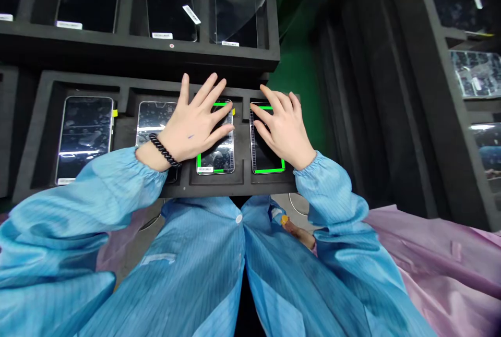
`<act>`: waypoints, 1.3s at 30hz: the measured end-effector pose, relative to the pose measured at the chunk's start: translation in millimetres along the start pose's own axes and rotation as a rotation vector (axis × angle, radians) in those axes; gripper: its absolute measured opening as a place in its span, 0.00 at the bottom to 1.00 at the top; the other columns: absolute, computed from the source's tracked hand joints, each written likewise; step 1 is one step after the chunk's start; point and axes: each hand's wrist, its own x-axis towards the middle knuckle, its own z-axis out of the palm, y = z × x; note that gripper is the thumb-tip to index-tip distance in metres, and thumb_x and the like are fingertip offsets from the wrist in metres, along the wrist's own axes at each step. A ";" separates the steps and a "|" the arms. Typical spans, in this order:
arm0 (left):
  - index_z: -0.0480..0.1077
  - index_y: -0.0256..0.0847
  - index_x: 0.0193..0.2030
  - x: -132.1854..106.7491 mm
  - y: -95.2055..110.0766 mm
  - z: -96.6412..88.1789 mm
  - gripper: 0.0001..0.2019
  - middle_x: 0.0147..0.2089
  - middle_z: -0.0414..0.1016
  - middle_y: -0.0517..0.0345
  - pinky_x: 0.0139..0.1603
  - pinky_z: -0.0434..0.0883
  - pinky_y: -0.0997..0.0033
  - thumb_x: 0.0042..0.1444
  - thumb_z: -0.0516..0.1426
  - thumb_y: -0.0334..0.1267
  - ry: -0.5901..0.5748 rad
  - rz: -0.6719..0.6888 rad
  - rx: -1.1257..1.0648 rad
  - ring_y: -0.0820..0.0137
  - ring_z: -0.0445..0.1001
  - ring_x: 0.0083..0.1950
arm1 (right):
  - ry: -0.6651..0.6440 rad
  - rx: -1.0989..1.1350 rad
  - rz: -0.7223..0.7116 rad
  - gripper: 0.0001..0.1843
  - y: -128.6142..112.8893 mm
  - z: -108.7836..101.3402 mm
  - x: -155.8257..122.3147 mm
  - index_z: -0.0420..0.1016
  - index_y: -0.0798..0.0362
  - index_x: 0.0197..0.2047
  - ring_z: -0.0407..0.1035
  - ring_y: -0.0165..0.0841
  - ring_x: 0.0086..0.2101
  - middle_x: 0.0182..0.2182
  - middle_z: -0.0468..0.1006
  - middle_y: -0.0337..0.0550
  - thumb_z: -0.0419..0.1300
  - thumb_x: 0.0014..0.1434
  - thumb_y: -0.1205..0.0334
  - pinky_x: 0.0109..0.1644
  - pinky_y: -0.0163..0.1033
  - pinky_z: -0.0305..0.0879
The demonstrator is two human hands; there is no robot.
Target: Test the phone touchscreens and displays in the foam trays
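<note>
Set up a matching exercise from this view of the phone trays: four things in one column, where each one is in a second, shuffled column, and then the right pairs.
Things:
1. Left hand
2. Right hand
3. Black beaded bracelet
4. Clear film sheet

Places:
A. Around the left wrist
B. Over the green-edged phone in the rightmost lower slot
C. In the last slot of the upper foam tray
D. Over the green-edged phone in the third lower slot

Right pairs: 1-D, 2-B, 3-A, 4-C.
</note>
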 end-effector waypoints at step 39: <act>0.61 0.51 0.71 -94.4 43.2 16.1 0.27 0.81 0.41 0.49 0.76 0.31 0.27 0.69 0.47 0.56 0.018 0.204 -0.003 0.48 0.38 0.81 | 0.150 0.286 -0.178 0.15 -19.2 -12.0 -103.4 0.84 0.50 0.45 0.69 0.43 0.60 0.62 0.76 0.51 0.55 0.70 0.61 0.70 0.59 0.60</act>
